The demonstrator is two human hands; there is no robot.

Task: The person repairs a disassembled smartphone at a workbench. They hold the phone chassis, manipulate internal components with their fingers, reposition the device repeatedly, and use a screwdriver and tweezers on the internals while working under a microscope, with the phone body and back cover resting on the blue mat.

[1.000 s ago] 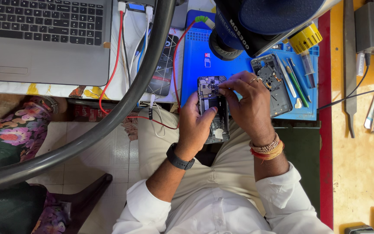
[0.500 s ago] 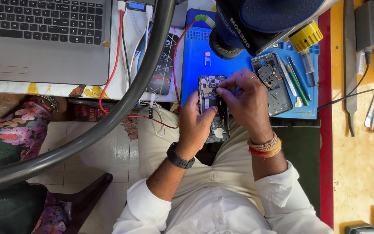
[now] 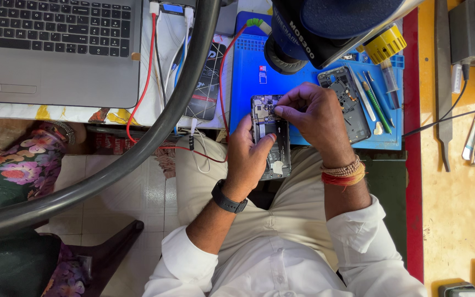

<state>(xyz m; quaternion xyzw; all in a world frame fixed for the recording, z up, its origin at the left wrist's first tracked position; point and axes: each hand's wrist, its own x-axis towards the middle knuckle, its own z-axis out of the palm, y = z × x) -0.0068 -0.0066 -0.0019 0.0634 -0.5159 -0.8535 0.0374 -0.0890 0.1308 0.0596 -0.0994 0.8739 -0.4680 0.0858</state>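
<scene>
Opened smartphone [image 3: 271,137], its back cover off and circuit boards bared, sits upright in the left hand [image 3: 248,157], which wraps closed around its left edge and lower back, holding it above the person's lap at the near edge of the blue work mat [image 3: 314,135]. Right hand [image 3: 314,115] reaches over the phone's top, its thumb and forefinger [image 3: 281,110] pinched narrowly onto a part of the upper board, too small to make out. Just right of the hands a phone frame [image 3: 353,107] lies on the mat beside a green-handled tool [image 3: 377,104], with a laptop [image 3: 56,49] well off to the left
</scene>
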